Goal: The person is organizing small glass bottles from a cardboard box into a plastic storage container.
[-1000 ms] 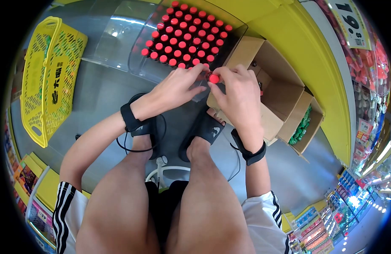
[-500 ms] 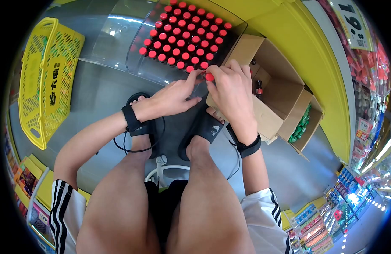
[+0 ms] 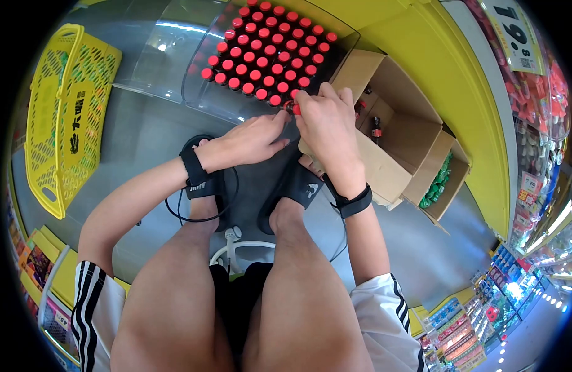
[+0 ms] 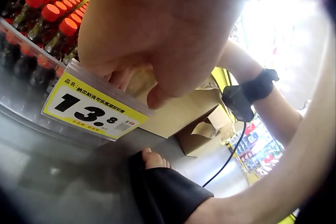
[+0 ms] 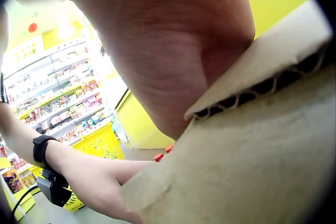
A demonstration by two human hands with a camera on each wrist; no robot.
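Note:
Rows of small dark bottles with red caps [image 3: 255, 75] stand upright in a clear bin [image 3: 219, 113]. At its near right corner the right hand [image 3: 328, 127] pinches a red-capped bottle [image 3: 296, 109], most of which is hidden by the fingers. The left hand [image 3: 247, 144] lies at the bin's near edge, fingers extended, its fingertips close to that bottle. In the left wrist view this hand [image 4: 163, 29] is behind a yellow and white price tag [image 4: 89, 107]. A cardboard flap [image 5: 252, 155] covers much of the right wrist view, below the right hand [image 5: 163, 50].
An open cardboard box [image 3: 413, 139] right of the bin holds a few loose bottles [image 3: 376, 128]. Beside it, a smaller box [image 3: 461, 177] has green packets. A yellow basket [image 3: 66, 124] stands at the left. Sandalled feet [image 3: 298, 186] are below the hands.
The right hand has moved left with the bottle, towards the bin's near corner. The left hand has shifted slightly left and down. More of the loose bottles in the box now shows.

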